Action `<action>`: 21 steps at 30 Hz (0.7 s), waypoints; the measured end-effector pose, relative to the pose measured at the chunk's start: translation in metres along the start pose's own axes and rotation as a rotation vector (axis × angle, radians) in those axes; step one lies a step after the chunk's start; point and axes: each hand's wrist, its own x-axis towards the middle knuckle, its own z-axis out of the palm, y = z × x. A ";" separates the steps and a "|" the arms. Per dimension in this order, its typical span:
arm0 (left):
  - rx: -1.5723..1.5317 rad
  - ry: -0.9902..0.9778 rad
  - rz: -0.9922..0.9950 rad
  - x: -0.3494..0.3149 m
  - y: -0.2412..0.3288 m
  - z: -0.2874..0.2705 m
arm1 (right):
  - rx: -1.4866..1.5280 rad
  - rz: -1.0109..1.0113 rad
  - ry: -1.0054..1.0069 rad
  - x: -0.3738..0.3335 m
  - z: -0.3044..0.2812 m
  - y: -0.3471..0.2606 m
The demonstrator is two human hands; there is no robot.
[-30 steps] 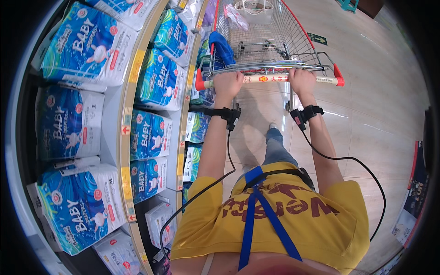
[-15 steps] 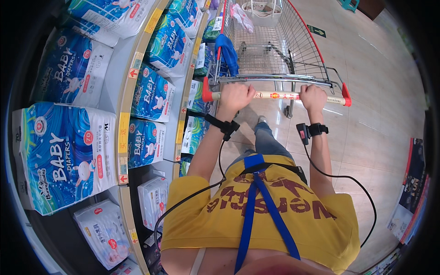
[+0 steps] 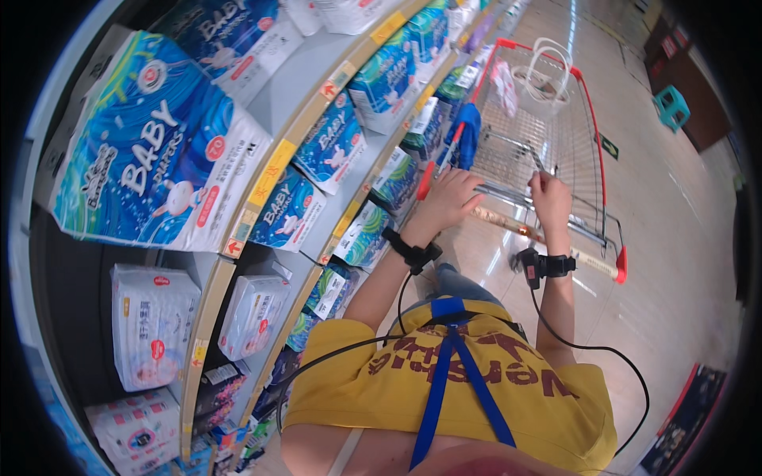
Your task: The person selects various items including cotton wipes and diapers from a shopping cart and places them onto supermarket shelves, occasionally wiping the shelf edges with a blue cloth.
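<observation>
Shopping cart (image 3: 599, 143): handle (image 3: 591, 263) beneath left hand (image 3: 451, 198), laid open. Right hand (image 3: 550, 198) just past handle, curled into a fist.

1 teal stool (image 3: 672, 106) stands beside brown furniture (image 3: 708, 105).

I see a cream cart bar (image 3: 586, 259) by the R-hand grip (image 3: 551, 205), red end caps (image 3: 621, 266). Fwd of grip: silver wire basket (image 3: 583, 159) w/ red rim, bright blue cloth (image 3: 467, 135), wht handbag (image 3: 544, 94). L of grip: blue diaper pkgs (image 3: 147, 155), green swirls, wht rabbit print. Behind grip: mustard tee (image 3: 540, 404) w/ maroon lettering, blue straps (image 3: 479, 389), blk wristbands (image 3: 559, 266).
</observation>
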 end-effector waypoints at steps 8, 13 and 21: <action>0.303 0.550 -0.379 -0.052 -0.011 -0.172 | 0.616 -0.586 -0.278 0.052 0.062 -0.189; 0.515 0.993 -0.643 -0.117 0.002 -0.226 | 0.891 -0.832 -0.515 0.048 0.115 -0.266; 0.724 1.428 -0.756 -0.167 -0.004 -0.280 | 0.994 -0.983 -0.572 0.050 0.145 -0.381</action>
